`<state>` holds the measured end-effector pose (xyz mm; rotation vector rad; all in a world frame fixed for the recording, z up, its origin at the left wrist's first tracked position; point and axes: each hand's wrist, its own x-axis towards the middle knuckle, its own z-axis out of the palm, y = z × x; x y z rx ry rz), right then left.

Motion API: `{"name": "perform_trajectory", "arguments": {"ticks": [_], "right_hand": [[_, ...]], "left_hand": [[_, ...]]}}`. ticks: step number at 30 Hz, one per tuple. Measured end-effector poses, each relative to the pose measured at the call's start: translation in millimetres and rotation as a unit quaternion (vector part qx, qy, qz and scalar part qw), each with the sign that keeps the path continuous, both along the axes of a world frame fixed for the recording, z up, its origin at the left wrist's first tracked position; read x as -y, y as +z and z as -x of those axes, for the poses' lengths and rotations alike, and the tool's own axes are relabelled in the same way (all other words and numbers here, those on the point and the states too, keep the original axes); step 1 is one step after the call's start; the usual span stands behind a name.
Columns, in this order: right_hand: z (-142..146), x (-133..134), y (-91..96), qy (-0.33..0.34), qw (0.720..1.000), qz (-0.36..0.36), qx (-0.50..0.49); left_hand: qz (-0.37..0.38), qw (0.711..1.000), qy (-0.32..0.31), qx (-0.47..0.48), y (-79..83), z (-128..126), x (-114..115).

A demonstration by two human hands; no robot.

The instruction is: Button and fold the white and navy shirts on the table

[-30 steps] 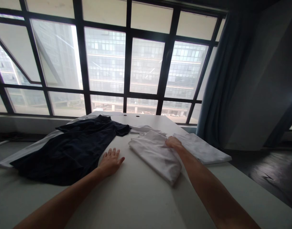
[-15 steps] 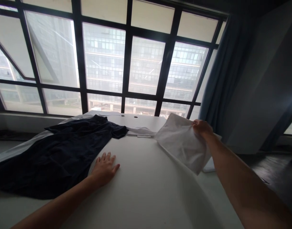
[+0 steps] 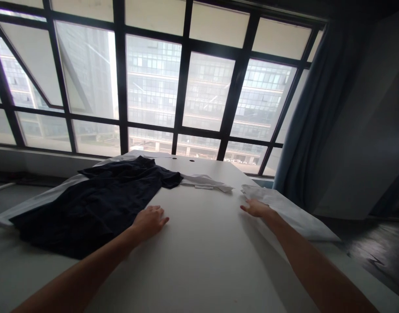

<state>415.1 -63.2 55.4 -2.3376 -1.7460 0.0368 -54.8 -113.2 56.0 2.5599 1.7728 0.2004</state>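
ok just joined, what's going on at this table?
A person is working bare-handed at a white table, holding nothing. The left hand lies flat on the tabletop beside a dark navy shirt spread out there. The open right hand is at the edge of a folded white cloth near the table's right side. A rumpled white garment lies toward the far end.

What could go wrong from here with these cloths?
The folded white cloth lies along the right edge of the white table, right by the right hand, so a careless brush might push it off. The left hand rests beside the dark navy garment, which could get dragged or rumpled.
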Motion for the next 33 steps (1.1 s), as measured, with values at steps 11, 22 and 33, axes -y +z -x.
{"name": "perform_trajectory", "arguments": {"ticks": [11, 22, 33], "right_hand": [[27.5, 34.8, -8.9, 0.068, 0.989, 0.051, 0.121], [39.5, 46.8, -20.6, 0.085, 0.986, 0.002, 0.140], [113.4, 30.4, -12.9, 0.190, 0.979, -0.035, 0.065]], "left_hand": [[-0.010, 0.980, 0.193, -0.058, 12.3, 61.7, -33.4], [-0.097, 0.990, 0.098, 0.037, 34.4, 7.3, 3.8], [0.251, 0.904, -0.170, 0.302, 44.4, -24.8, 45.9]]}}
